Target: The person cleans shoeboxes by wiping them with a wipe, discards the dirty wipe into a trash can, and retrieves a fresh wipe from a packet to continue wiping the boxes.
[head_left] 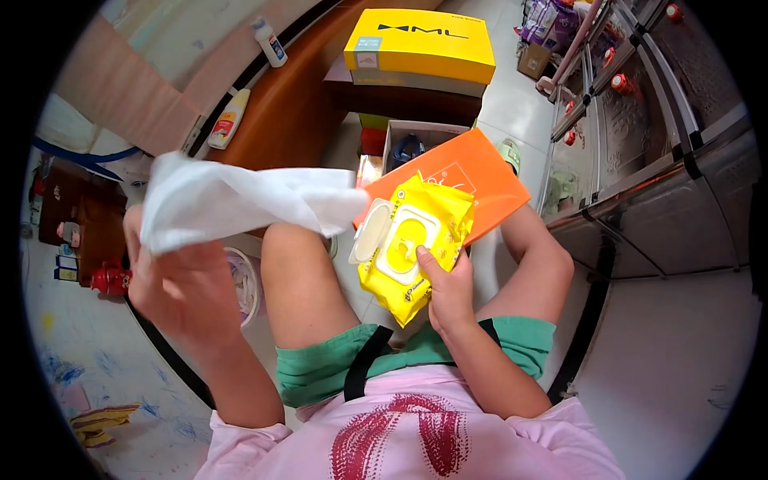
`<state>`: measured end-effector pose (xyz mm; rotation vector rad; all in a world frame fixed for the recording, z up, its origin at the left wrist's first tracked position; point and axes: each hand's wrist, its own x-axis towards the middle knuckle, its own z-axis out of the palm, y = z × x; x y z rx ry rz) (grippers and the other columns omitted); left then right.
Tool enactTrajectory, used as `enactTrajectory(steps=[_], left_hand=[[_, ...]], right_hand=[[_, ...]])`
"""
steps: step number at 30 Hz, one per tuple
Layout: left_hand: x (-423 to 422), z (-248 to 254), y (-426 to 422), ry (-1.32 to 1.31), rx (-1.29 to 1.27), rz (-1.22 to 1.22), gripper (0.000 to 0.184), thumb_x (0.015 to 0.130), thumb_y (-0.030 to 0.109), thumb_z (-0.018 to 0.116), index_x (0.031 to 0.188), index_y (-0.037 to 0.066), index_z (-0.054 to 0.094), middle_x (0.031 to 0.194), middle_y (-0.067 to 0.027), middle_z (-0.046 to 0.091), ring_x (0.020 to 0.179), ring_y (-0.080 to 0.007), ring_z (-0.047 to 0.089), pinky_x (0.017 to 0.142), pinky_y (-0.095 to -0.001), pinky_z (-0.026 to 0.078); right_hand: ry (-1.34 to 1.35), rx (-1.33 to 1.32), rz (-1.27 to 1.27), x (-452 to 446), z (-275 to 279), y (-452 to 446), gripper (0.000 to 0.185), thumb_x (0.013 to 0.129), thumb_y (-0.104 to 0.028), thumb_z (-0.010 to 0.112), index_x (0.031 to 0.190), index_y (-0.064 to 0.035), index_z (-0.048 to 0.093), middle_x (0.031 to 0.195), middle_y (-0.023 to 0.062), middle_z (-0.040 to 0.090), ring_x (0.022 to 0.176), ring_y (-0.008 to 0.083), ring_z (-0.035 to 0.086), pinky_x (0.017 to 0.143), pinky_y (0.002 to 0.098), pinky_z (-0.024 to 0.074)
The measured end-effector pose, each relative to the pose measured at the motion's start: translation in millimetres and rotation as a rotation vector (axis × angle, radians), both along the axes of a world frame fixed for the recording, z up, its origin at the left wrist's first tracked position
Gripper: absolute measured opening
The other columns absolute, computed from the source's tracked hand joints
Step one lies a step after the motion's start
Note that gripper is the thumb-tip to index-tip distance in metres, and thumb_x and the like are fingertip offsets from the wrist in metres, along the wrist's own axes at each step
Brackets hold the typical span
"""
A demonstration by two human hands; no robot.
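Note:
My left hand (180, 284) is raised at the left, its fingers pinching one end of a white wet wipe (256, 196). The wipe stretches out to the right, somewhat blurred, its far end near the pack. A yellow pack of wet wipes (436, 212) is gripped in my right hand (450, 284), with the thumb on its front by the opening. The pack's white lid (371, 232) stands flipped up, and a bit of wipe shows in the opening. Behind the pack is an orange box lid (492, 180), tilted over an open box (424, 132) holding something dark blue.
A yellow shoebox (420, 40) sits on a dark brown stand (400, 100) ahead. Two bottles, one white (270, 42) and one cream and red (230, 120), are at the left. A glass-fronted cabinet (632, 120) lines the right. A small bin (242, 284) stands beside my left knee.

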<state>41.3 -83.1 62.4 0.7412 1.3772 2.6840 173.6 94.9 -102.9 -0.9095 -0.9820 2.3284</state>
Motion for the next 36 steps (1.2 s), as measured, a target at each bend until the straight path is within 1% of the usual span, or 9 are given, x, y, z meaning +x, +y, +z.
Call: enactTrajectory(steps=[3,7,10,18,22,23,25,31,36], left_hand=[[10.9,-4.6,13.7,0.351,-0.28,0.057,0.018,0.087,0.02,0.057,0.092,0.005,0.049,0.118,-0.0186,0.058,0.114,-0.0281,0.057,0.107,-0.041,0.039],[29.2,-26.8,9.9,0.115,-0.67,0.027,0.013,0.089,0.017,0.056,0.087,0.007,0.048,0.077,-0.0015,0.052,0.075,-0.0114,0.054,0.074,-0.0223,0.043],[7.6,-50.0,6.0,-0.005,-0.684,0.131,0.011,0.092,0.019,0.055,0.089,0.009,0.051,0.075,0.0034,0.045,0.07,-0.0034,0.046,0.063,-0.0183,0.036],[6.5,-118.0,17.6,-0.316,-0.98,-0.302,0.018,0.097,0.022,0.064,0.1,0.004,0.063,0.084,0.0045,0.057,0.075,-0.0029,0.051,0.064,-0.02,0.042],[21.8,-117.9,39.5,-0.287,-0.984,-0.519,0.031,0.094,0.022,0.069,0.115,-0.001,0.065,0.1,-0.0025,0.068,0.088,-0.008,0.062,0.08,-0.024,0.05],[23.2,-111.8,44.4,-0.356,-0.98,-0.59,0.031,0.095,0.019,0.068,0.117,-0.002,0.063,0.105,-0.0041,0.07,0.094,-0.01,0.064,0.088,-0.0256,0.05],[25.7,-106.6,50.0,-0.403,-0.944,-0.581,0.034,0.093,0.022,0.071,0.115,-0.003,0.064,0.108,-0.0065,0.07,0.096,-0.0106,0.065,0.086,-0.0252,0.051],[30.1,-112.4,52.0,-0.397,-0.914,-0.52,0.04,0.091,0.021,0.073,0.122,-0.002,0.063,0.109,-0.0084,0.07,0.093,-0.0103,0.065,0.08,-0.0244,0.053],[28.0,-124.5,22.9,-0.385,-0.868,-0.297,0.035,0.095,0.023,0.067,0.122,0.002,0.059,0.103,-0.0008,0.066,0.087,-0.0084,0.061,0.078,-0.0246,0.049]], right_hand=[[0.063,-0.055,0.009,0.2,8.1,0.2,0.054,0.084,0.002,0.073,0.131,0.0007,0.045,0.123,0.014,0.061,0.11,0.0241,0.064,0.094,0.0358,0.0535],[0.121,-0.064,0.048,3.5,19.6,4.2,0.062,0.078,0.004,0.077,0.131,-0.0004,0.045,0.122,0.0145,0.061,0.11,0.0251,0.064,0.095,0.0368,0.0538],[0.154,-0.009,0.091,4.5,20.5,5.3,0.067,0.075,0.004,0.08,0.131,-0.001,0.044,0.12,0.0144,0.062,0.109,0.0254,0.065,0.094,0.0373,0.0546],[0.041,0.042,0.047,2.4,25.3,2.8,0.054,0.08,0.003,0.076,0.127,-0.0001,0.05,0.117,0.0122,0.064,0.104,0.0224,0.066,0.091,0.0348,0.055],[-0.022,0.12,0.052,2.0,24.9,2.5,0.051,0.081,0.0,0.075,0.126,-0.0001,0.052,0.116,0.012,0.065,0.102,0.0215,0.067,0.089,0.0331,0.0551],[0.075,-0.07,0.053,2.5,26.7,5.7,0.05,0.082,-0.002,0.075,0.126,-0.0002,0.052,0.115,0.0118,0.065,0.101,0.0209,0.067,0.087,0.0323,0.0552],[0.171,-0.259,0.055,2.7,30.2,7.6,0.049,0.083,-0.004,0.075,0.126,-0.0002,0.053,0.115,0.0116,0.066,0.1,0.0203,0.068,0.086,0.0314,0.0552],[0.06,0.128,0.068,1.5,25.6,6.6,0.04,0.083,-0.004,0.078,0.117,0.0028,0.058,0.108,0.0128,0.069,0.093,0.0187,0.07,0.083,0.0314,0.057],[0.081,-0.018,-0.039,-15.9,35.2,6.4,0.039,0.083,0.002,0.076,0.118,0.0016,0.059,0.111,0.0114,0.068,0.095,0.0201,0.069,0.085,0.0323,0.0567]])
